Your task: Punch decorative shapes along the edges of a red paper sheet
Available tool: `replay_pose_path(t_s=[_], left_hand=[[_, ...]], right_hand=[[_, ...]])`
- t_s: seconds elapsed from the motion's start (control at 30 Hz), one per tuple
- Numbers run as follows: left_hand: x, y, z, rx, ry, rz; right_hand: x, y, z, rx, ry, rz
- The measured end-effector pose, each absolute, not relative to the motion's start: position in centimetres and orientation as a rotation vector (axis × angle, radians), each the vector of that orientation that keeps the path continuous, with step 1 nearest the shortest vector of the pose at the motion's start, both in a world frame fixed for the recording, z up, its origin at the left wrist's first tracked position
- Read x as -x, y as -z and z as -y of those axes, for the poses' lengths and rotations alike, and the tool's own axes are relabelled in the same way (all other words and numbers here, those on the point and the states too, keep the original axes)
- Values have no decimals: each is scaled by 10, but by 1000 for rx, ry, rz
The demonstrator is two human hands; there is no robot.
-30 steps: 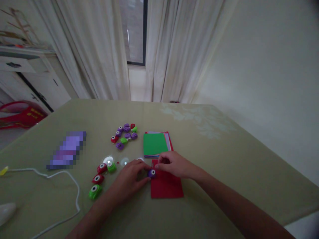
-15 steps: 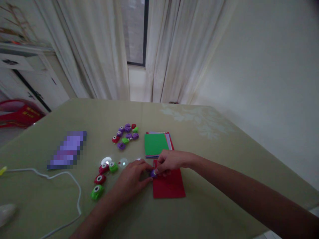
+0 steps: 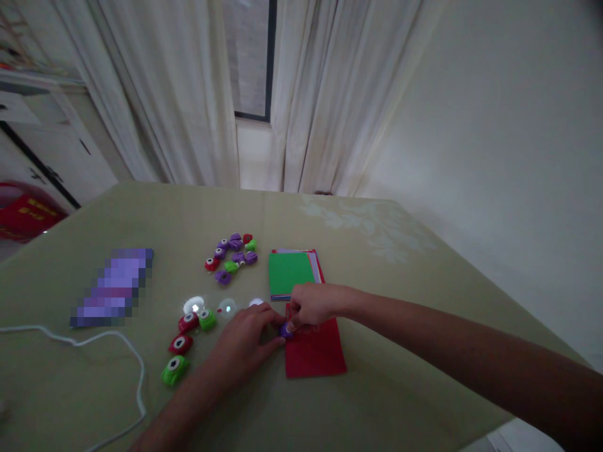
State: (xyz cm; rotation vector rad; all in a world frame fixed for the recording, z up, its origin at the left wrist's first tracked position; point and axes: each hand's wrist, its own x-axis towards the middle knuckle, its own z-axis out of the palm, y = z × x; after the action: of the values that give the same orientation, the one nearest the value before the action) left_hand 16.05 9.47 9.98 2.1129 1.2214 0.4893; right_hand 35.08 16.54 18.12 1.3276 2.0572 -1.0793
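Note:
A red sheet of paper [image 3: 315,353] lies on the table in front of me. At its left edge sits a small purple craft punch [image 3: 285,331], partly hidden by my fingers. My left hand [image 3: 249,336] grips the punch from the left between thumb and fingers. From the right, my right hand [image 3: 313,306] closes on the same punch, its thumb pressing on top. Just beyond the red sheet is a stack of coloured paper with a green sheet [image 3: 292,275] uppermost.
Red and green punches, one a green punch [image 3: 174,370], stand left of my left hand. A ring of several small punches, including a purple punch [image 3: 223,277], lies farther back. A pixelated purple rectangle [image 3: 115,285] and a white cable [image 3: 139,376] are at the left.
The whole view has shifted slightly, so the table things appear a little farther left. Both hands stay on the purple punch at the red paper's edge.

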Motion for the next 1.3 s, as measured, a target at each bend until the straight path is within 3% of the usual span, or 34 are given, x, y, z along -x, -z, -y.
replay_pose_path(t_s=[0.47, 0.77, 0.97, 1.07, 1.2, 1.3], left_hand=[[-159, -95, -97, -2055, -484, -1191], [-159, -97, -96, -2070, -486, -1202], [-157, -91, -92, -2094, -496, -1244], [-156, -91, -90, -2113, -520, -1266], [-156, -91, -88, -2125, -526, -1264], [-155, -89, -87, -2114, -531, -1252]], right_hand=[[-337, -189, -152, -1237, 529, -2230], [-342, -183, -164, -1181, 685, -2230], [-379, -157, -164, -1267, 1357, -2227], [-396, -137, -153, -1362, 1517, -2305], [-409, -115, -130, -1611, 1540, -2588], [-415, -108, -113, -1714, 1307, -2805]])
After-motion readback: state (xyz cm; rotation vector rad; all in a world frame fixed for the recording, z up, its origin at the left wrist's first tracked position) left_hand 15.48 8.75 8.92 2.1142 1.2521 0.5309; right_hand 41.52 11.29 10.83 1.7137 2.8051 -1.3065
